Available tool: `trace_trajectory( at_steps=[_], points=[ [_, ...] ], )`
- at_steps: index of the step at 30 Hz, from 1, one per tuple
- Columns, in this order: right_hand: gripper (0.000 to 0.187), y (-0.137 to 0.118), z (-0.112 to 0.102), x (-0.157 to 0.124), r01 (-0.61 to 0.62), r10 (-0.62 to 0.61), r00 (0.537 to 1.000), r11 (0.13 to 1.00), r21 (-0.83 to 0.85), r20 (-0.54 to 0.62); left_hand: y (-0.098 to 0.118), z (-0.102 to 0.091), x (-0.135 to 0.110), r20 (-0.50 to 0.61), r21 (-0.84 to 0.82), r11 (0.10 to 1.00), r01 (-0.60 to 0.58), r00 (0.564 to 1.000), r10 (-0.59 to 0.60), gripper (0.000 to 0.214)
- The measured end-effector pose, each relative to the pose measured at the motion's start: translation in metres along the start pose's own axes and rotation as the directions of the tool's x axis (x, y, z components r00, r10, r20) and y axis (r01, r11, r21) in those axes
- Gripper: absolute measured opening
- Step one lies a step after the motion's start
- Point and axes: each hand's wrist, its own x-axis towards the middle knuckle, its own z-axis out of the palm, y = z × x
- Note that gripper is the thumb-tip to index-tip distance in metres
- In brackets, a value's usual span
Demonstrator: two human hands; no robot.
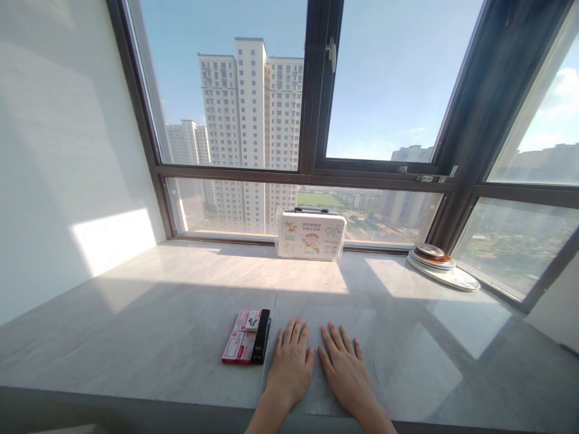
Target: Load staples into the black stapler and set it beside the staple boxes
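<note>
Here, the left hand (292, 364) and right hand (346, 367) are lying flat, grips spread, near the front edge of the windowsill (149, 343); stapler (259, 337) and staple boxes (239, 345) are sitting lower left-centre, open room stretching lower right.

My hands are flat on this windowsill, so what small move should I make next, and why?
I'd probably slide your left hand slightly left to the black stapler. That hand lies palm down, holding nothing, with the stapler close beside it; your right hand is farther away.
</note>
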Motion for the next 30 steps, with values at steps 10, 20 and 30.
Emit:
trace_trajectory(
  at_steps=[10,20,30],
  points=[
    [0.060,-0.0049,-0.0038,-0.0038,-0.012,0.013,1.000,0.999,-0.050,0.009,0.0022,-0.0008,-0.0011,0.032,0.106,0.994,0.033,0.999,-0.036,0.059],
    [0.060,-0.0048,-0.0046,-0.0045,-0.009,0.010,1.000,0.998,-0.061,0.007,0.0016,0.0013,-0.0016,0.012,0.082,0.996,0.028,0.999,-0.029,0.060],
    [0.061,-0.0054,-0.0049,-0.0075,-0.010,0.011,1.000,0.998,-0.060,0.005,0.0019,0.0004,-0.0032,0.016,0.092,0.995,0.030,0.999,-0.032,0.059]
  ],
)
